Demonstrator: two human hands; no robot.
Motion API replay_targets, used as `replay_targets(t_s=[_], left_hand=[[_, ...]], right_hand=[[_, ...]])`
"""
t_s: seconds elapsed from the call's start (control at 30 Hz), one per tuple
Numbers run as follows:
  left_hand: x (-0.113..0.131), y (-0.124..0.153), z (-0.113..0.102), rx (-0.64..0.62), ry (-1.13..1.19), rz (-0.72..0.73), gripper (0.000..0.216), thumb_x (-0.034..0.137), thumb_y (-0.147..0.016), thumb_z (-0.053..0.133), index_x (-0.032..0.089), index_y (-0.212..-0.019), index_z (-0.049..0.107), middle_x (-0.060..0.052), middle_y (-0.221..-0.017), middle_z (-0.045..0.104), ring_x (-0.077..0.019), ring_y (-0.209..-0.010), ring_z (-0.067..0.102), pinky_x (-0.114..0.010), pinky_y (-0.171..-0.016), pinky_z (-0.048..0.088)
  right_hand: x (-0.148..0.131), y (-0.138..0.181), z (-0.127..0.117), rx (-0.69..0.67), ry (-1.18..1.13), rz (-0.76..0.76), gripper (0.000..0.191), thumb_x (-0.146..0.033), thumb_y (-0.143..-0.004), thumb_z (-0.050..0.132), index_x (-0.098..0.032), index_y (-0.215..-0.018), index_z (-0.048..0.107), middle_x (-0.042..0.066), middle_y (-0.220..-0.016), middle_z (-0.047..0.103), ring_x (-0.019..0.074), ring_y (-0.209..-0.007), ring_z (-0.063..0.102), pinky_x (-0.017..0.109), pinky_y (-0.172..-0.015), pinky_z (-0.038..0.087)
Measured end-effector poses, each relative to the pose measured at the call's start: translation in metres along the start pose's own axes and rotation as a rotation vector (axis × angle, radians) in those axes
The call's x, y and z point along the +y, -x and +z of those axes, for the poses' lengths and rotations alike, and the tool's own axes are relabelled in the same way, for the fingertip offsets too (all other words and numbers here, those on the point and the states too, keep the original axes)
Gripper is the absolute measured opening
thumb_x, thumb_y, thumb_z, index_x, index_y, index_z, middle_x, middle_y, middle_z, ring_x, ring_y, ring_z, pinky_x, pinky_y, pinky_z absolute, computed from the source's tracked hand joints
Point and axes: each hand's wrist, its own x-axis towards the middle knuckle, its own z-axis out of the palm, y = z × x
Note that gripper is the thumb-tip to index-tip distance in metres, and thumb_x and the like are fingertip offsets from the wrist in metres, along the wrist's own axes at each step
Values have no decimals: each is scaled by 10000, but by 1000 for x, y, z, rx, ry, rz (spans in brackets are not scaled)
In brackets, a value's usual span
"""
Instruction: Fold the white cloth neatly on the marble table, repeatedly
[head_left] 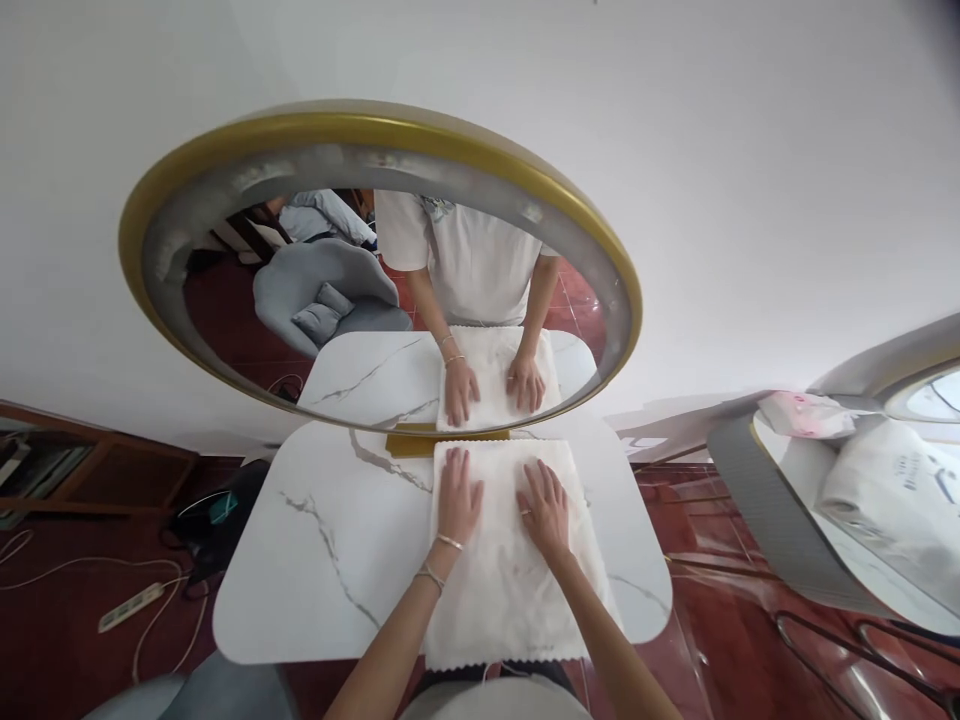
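A white cloth [502,605] with a scalloped border lies spread on a marble-patterned table [315,570], its near edge reaching the table's rim at 6 o'clock. Directions here are taken from the middle of that cloth.

The person's left hand [459,500] rests palm down on it at 10 o'clock, fingers extended toward 12 and thumb held away from them; two bracelets [450,542] circle its wrist. The right hand [546,505] lies palm down at 1 o'clock, fingers spread and slightly bent, wearing a ring [526,511]. Both hands are unclenched and grasp nothing, touching only the fabric, with a strip of cloth between them.

At 11 o'clock stands an oval mirror [382,122] with a gold frame, reflecting the hands and cloth; its gold base [409,443] sits just beyond the cloth's far edge. Well apart at 3 o'clock, a second table [795,530] bears a pink-and-white packet [806,413] and a white bundle [896,480]. A power strip [130,607] lies on the red floor [56,640] at 9 o'clock.
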Motion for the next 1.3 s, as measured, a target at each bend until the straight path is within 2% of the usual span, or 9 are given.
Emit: replay_targets(t_s=[0.1,0.23,0.37,0.63,0.8,0.93,1.03,1.17,1.3], left_hand=[[1,4,10,-83,-124,13,597,335,-937,377,164,-1486,214,-140,-1556,210,-264,-1447,153,-488,-1136,266],[-17,1,2,-82,-174,-6,602,303,-934,388,203,-1496,198,-109,-1573,148,-258,-1451,135,-487,-1139,261],[-48,-4,-18,-77,-202,-6,598,299,-928,409,210,-1489,224,-113,-1571,161,-263,-1451,133,-496,-1138,259],[-109,-14,-55,-49,-210,-77,529,308,-950,334,185,-1463,293,-122,-1538,274,-254,-1442,184,-490,-1129,279],[-124,-39,-49,-89,-181,-89,545,322,-942,319,91,-1436,325,-183,-1479,366,-286,-1406,279,-525,-1136,259],[-123,-45,-37,-52,-194,-120,537,326,-938,312,29,-1377,398,-230,-1429,419,-316,-1383,318,-528,-1139,248],[-125,-44,-35,-37,-174,-120,527,333,-946,302,59,-1389,382,-209,-1446,405,-302,-1392,305,-523,-1142,244],[-141,-53,-41,-92,-121,-89,521,358,-954,282,75,-1377,397,-189,-1437,426,-282,-1389,313,-509,-1148,237],[-164,-79,-47,-164,-56,-49,560,412,-963,248,43,-1342,434,-192,-1396,474,-280,-1359,356,-486,-1138,259]], right_hand=[[-16,-14,11,-125,88,-67,545,-343,-976,310,-226,-1497,201,111,-1501,333,249,-1392,262,437,-1037,302],[-35,-31,23,-144,115,-133,620,-375,-971,329,-208,-1516,86,111,-1531,269,234,-1420,211,442,-1087,249],[-69,-37,41,-135,51,-207,666,-353,-960,356,-171,-1516,40,112,-1521,294,233,-1426,195,447,-1117,219],[-151,-40,70,-150,-44,-176,652,-298,-953,358,-127,-1515,74,132,-1517,293,251,-1429,183,471,-1125,227],[-146,-37,72,-43,-163,-177,601,-228,-947,365,-147,-1501,146,134,-1476,363,230,-1417,218,454,-1101,316],[-124,-23,62,113,-157,-8,566,-249,-943,407,-147,-1471,233,164,-1421,418,263,-1391,269,493,-1050,384],[-125,-16,57,1,-113,-38,582,-256,-942,392,-146,-1483,209,159,-1463,370,273,-1410,235,517,-1081,342],[-152,-19,62,-139,-91,-153,621,-240,-935,374,-93,-1495,150,168,-1513,283,272,-1441,132,514,-1119,287],[-184,-29,75,-156,-81,-168,565,-236,-935,364,-20,-1448,266,196,-1500,295,277,-1446,96,499,-1130,273]])
